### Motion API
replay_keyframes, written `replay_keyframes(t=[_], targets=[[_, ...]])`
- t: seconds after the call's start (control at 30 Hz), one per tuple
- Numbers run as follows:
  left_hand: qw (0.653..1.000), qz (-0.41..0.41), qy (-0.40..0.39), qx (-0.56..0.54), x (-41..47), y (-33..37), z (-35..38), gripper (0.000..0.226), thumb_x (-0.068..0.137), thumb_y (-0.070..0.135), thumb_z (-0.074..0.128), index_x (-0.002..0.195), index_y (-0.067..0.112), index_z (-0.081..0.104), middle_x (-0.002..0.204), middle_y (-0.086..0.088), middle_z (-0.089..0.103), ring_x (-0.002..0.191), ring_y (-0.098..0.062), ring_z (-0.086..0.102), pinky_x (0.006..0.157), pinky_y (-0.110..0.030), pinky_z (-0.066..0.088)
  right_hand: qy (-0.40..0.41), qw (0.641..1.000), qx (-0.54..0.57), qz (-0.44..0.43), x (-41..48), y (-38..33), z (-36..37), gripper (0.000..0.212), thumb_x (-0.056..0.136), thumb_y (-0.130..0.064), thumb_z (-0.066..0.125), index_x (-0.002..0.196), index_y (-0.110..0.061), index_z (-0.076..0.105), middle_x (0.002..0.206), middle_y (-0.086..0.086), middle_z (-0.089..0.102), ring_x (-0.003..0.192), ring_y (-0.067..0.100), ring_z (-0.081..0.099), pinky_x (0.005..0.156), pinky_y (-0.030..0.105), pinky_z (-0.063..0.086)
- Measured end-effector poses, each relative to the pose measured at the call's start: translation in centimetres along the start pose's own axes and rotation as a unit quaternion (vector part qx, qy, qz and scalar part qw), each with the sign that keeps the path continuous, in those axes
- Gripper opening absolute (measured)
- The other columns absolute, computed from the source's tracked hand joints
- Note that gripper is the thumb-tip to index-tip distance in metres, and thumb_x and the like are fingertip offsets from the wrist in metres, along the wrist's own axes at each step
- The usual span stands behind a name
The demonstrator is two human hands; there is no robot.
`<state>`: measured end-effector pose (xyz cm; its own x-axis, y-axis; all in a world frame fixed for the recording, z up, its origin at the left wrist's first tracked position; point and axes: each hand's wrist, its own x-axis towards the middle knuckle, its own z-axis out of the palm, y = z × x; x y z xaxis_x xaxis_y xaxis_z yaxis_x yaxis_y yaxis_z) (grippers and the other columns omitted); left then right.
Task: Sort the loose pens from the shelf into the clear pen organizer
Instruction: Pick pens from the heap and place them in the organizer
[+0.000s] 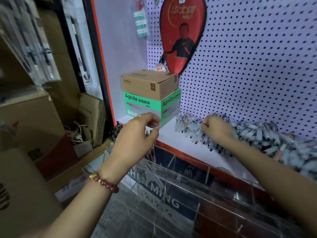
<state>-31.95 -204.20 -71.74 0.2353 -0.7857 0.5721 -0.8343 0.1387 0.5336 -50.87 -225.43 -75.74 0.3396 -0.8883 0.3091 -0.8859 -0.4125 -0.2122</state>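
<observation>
White pegboard wall (pixel 248 66), orange-trimmed frame (pixel 101 62), stacked cardboard boxes (pixel 30 117) left

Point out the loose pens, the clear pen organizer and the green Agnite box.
loose pens (pixel 257 133): head view, middle of the pile.
clear pen organizer (pixel 172 160): head view, a clear divider wall.
green Agnite box (pixel 142 104): head view, its front face.

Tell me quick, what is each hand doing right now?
Left hand: fingers curled; whether it holds anything cannot be told.
Right hand: pinching a clear-barrelled pen from the loose pile of pens.
</observation>
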Motion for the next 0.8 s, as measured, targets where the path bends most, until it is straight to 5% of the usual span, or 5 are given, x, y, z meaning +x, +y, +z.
replay_keyframes(t=[0.13, 0.23, 0.47, 0.67, 0.8], targets=[[0.998, 0.003, 0.0, -0.064, 0.7, 0.2, 1.1, 0.018, 0.087, 0.006, 0.059, 0.099, 0.019, 0.065, 0.094, 0.01, 0.068, 0.087, 0.002, 0.06, 0.071, -0.011, 0.045, -0.009, 1.0, -0.011, -0.025, 0.1, -0.7, 0.3, 0.011, 0.095, -0.019, 0.054, 0.098, -0.01, 0.059, 0.083, 0.005, 0.065, 0.067, 0.018, 0.059, 0.049, 0.024, 0.041], [0.995, 0.011, 0.006, -0.094, 1.0, 0.8, 1.8, 0.02, 0.088, 0.005, 0.059, 0.097, 0.023, 0.063, 0.094, 0.011, 0.067, 0.086, 0.002, 0.06, 0.077, -0.012, 0.048, -0.02, 1.0, -0.007, -0.003, 0.2, -1.0, -0.1, 0.017, 0.092, -0.014, 0.057, 0.076, -0.011, 0.059, 0.061, 0.003, 0.051, 0.051, 0.016, 0.047, 0.044, 0.023, 0.039], [0.98, -0.012, -0.007, -0.197, 1.6, 1.7, 2.6, 0.036, 0.094, 0.004, 0.051, 0.1, 0.039, 0.054, 0.095, 0.014, 0.064, 0.083, -0.002, 0.063, 0.075, -0.02, 0.05, -0.103, 0.93, 0.336, 0.111, 0.6, -3.9, -7.0, 0.023, 0.09, -0.021, 0.062, 0.075, -0.004, 0.066, 0.053, 0.004, 0.043, 0.047, 0.012, 0.031, 0.058, 0.019, 0.04], [0.965, -0.057, 0.037, -0.255, 2.0, 1.4, 2.5, 0.031, 0.098, 0.022, 0.049, 0.119, 0.045, 0.048, 0.105, 0.004, 0.064, 0.1, -0.008, 0.062, 0.088, -0.044, 0.053, -0.27, 0.851, 0.45, -0.013, -3.8, -8.9, -9.6, 0.02, 0.095, -0.017, 0.053, 0.1, -0.005, 0.068, 0.041, -0.012, 0.044, 0.046, 0.006, 0.027, 0.05, 0.019, 0.021], [0.954, -0.076, 0.093, -0.276, 2.4, 1.3, 2.0, 0.027, 0.098, 0.009, 0.048, 0.101, 0.034, 0.058, 0.088, -0.001, 0.067, 0.09, -0.024, 0.065, 0.083, -0.047, 0.055, -0.34, 0.82, 0.449, -0.098, -4.2, -9.5, -8.3, 0.016, 0.096, -0.022, 0.056, 0.102, -0.012, 0.065, 0.061, -0.011, 0.065, 0.045, 0.002, 0.036, 0.046, 0.015, 0.026]])
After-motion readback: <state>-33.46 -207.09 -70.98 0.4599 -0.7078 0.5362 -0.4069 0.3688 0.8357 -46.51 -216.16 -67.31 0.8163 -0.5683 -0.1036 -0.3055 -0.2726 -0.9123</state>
